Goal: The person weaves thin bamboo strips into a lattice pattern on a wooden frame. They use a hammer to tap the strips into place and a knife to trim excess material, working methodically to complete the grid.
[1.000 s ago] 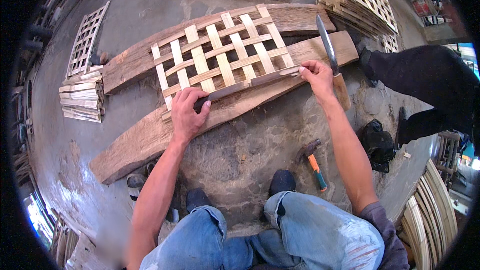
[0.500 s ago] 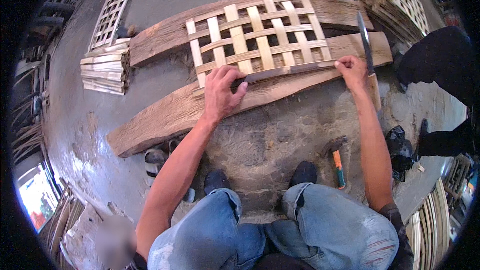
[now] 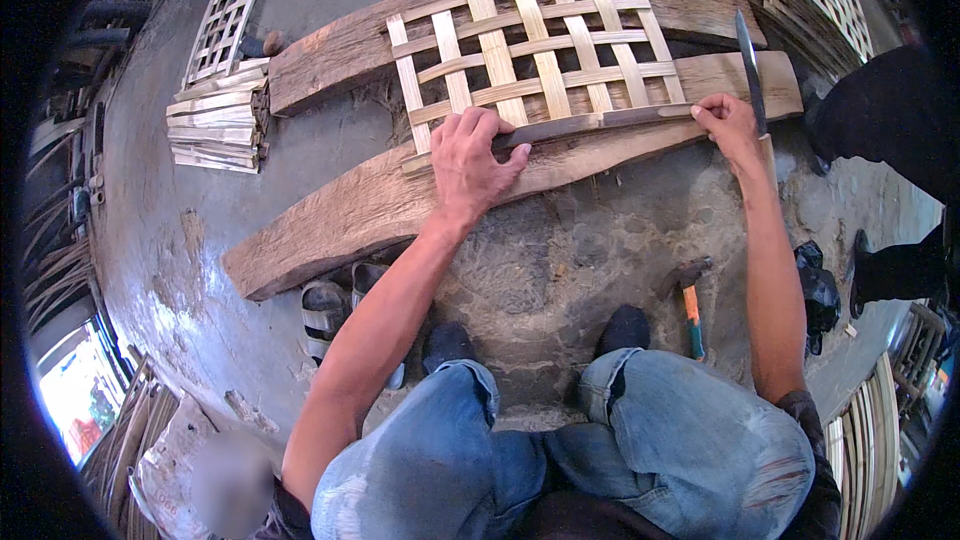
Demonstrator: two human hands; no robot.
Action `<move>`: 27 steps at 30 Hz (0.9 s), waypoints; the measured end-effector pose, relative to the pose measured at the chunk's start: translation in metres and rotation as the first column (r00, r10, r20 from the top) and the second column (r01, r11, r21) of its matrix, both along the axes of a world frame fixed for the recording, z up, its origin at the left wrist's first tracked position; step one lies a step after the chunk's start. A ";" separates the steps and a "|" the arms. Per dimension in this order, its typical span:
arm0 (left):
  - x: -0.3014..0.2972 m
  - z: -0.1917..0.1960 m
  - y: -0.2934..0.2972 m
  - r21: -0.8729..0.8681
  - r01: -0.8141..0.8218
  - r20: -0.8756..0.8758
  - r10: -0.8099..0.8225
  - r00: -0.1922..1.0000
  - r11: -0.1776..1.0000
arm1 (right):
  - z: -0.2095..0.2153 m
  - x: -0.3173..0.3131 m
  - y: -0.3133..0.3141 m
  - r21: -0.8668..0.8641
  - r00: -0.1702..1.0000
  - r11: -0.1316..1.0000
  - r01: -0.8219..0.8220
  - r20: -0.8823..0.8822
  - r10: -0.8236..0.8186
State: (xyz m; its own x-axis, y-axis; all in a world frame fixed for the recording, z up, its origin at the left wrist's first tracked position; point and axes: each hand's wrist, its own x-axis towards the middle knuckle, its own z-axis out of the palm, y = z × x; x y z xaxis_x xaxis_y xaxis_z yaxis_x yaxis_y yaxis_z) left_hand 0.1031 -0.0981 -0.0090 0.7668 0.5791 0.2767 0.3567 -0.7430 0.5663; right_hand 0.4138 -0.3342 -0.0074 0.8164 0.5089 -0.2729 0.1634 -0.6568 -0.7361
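Note:
A woven lattice panel (image 3: pixel 542 60) of flat, pale bamboo strips lies across two thick wooden planks. Along its near edge runs a darker bamboo strip (image 3: pixel 560 127), level with the crosswise strips. My left hand (image 3: pixel 470 162) bends over the left part of that strip, fingers on its far side and thumb on the near side. At the strip's right end, my right hand (image 3: pixel 728 128) pinches the tip between thumb and fingers. Just beyond the right hand, a long knife (image 3: pixel 749 65) rests over the planks, blade pointing away.
The near plank (image 3: pixel 330 225) and far plank (image 3: pixel 330 50) lie on the concrete floor. A hammer (image 3: pixel 692 310), sandals (image 3: pixel 323 312) and a black plastic bag (image 3: pixel 818 295) are nearby. Bundled strips (image 3: pixel 215 125) lie left; stacked lattices (image 3: pixel 825 0) stand far right, near another person's dark-clothed leg (image 3: pixel 880 110).
The whole view has shifted slightly, so everything sits a bit further right and higher. Both hands keep their hold on the strip. Another person's hand at the top has gone out of view.

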 end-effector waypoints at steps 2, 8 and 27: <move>0.002 0.000 -0.003 0.004 -0.005 -0.012 0.005 1.000 1.000 | -0.001 0.003 -0.004 0.001 1.000 1.000 0.002 -0.009 -0.002; 0.002 -0.003 -0.009 0.042 -0.021 -0.010 0.021 1.000 0.999 | 0.002 0.002 -0.004 0.005 0.999 1.000 0.014 -0.045 -0.014; -0.003 -0.001 -0.009 0.006 -0.041 0.018 0.041 0.999 0.999 | 0.270 -0.247 0.035 0.800 0.791 0.111 -0.589 0.544 0.279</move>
